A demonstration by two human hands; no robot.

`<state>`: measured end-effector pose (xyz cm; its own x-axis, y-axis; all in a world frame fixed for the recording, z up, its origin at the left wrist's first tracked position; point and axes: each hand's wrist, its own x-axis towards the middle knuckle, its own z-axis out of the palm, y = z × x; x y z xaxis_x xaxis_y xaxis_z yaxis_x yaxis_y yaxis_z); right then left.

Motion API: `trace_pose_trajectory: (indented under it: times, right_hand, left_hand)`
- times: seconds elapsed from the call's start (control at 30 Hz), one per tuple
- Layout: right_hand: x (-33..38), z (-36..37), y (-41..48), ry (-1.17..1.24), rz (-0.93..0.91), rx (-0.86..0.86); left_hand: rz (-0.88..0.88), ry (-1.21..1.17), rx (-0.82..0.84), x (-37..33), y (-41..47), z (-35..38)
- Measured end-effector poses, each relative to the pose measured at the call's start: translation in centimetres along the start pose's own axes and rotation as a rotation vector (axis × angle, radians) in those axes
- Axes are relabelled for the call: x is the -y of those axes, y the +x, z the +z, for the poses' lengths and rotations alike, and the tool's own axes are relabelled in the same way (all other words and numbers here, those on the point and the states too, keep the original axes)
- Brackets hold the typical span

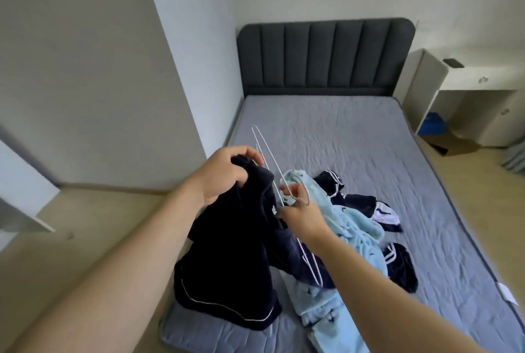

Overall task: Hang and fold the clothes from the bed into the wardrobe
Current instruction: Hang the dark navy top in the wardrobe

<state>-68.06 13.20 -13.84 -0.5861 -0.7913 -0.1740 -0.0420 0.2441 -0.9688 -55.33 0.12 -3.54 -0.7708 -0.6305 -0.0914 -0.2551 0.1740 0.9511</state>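
Two bare forearms reach in from the bottom edge. The left hand [224,175] is clenched round the bunched top edge of a dark navy fleece garment with thin white piping [227,267], which hangs below the fist. Its hem rests on the near corner of the grey quilted mattress [355,131].

Just right of that fist, the right hand [301,215] pinches one white wire clothes hanger [270,165] near its hook. The hanger's thin frame runs slantwise above and below the fingers, touching the navy fleece.

Under and beyond the right hand lies a crumpled light blue plush garment with small dark motifs [349,227]. Three dark navy patches with white stripes [400,264] show around it; whether they are separate pieces cannot be told.

Far beyond both hands stands one dark grey padded headboard with vertical channels [324,54].
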Motion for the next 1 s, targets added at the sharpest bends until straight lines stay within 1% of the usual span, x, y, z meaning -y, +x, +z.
trace_pose_trajectory:
  times: [0.1, 0.2, 0.27, 0.33, 0.43, 0.5, 0.53, 0.63, 0.7, 0.77, 0.8, 0.83, 0.9, 0.97, 1.0]
  right_hand:
    - [1.0, 3.6, -0.1, -0.032, -0.068, 0.19]
    - [1.7, 6.4, 0.0, -0.131, -0.119, 0.278]
    - [2.2, 7.4, 0.1, -0.176, -0.163, 0.302]
    - [2.8, 8.0, 0.2, -0.166, -0.186, 0.276]
    - [4.0, 9.0, 0.3, -0.167, -0.223, 0.163]
    - [4.9, 10.0, 0.6, -0.123, -0.216, 0.133]
    - [5.2, 10.4, 0.8, -0.103, -0.213, 0.129]
    - [5.9, 11.3, 1.3, -0.13, -0.226, 0.144]
    - [5.9, 11.2, 1.4, -0.154, -0.243, 0.14]
    - [5.7, 10.7, 1.6, -0.158, -0.233, 0.127]
    - [5.7, 10.4, 1.6, -0.16, -0.215, 0.125]
    - [5.7, 10.1, 1.6, -0.163, -0.196, 0.125]
    - [5.7, 9.5, 1.6, -0.171, -0.176, 0.124]
    - [5.8, 8.9, 1.5, -0.165, -0.181, 0.122]
    - [5.9, 8.4, 1.4, -0.164, -0.183, 0.118]
  left_hand:
    - [0.089, -0.004, 0.016, -1.4, -2.3, -2.2]
    - [0.123, -0.049, -0.045, -1.6, -4.0, -4.6]
    - [0.095, -0.075, -0.109, -1.2, -4.8, -6.3]
    - [0.057, -0.007, -0.187, -0.3, -5.5, -8.1]
    - [-0.009, 0.35, -0.284, 1.9, -6.4, -10.2]
    - [-0.066, 0.567, -0.316, 3.9, -6.9, -10.3]
    - [-0.078, 0.627, -0.319, 4.9, -7.1, -9.8]
    - [-0.055, 0.638, -0.301, 7.1, -7.3, -7.8]
    - [-0.054, 0.559, -0.292, 7.8, -7.2, -6.7]
    - [-0.115, 0.439, -0.261, 7.8, -7.2, -6.1]
    - [-0.118, 0.432, -0.24, 8.0, -7.2, -6.0]
    - [-0.103, 0.458, -0.224, 8.1, -7.1, -6.0]
    - [-0.093, 0.579, -0.262, 8.0, -6.9, -6.0]
    - [-0.027, 0.689, -0.319, 7.4, -6.8, -6.2]
    - [0.013, 0.711, -0.322, 6.9, -6.7, -6.3]
